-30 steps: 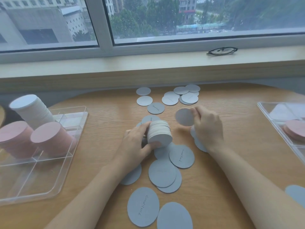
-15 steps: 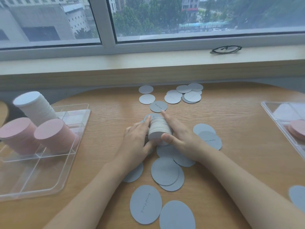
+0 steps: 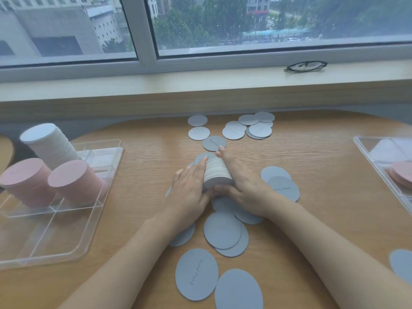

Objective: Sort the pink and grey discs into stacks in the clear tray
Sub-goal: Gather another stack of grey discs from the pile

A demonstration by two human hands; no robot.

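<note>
Now left hand [image 3: 189, 186] and right hand [image 3: 243, 184] clasp grey stack [image 3: 217, 173] (on table [image 3: 312, 166]).

Matt card discs on smooth wood, glossy clear plastic at the sides.
The table [image 3: 138, 197] is smooth wood with a fine grain and soft sheen. The grey discs [image 3: 222, 230] look like matt paper or card, as do the pink stacks [image 3: 73, 181]. The tray [image 3: 66, 250] is glossy clear plastic.
</note>
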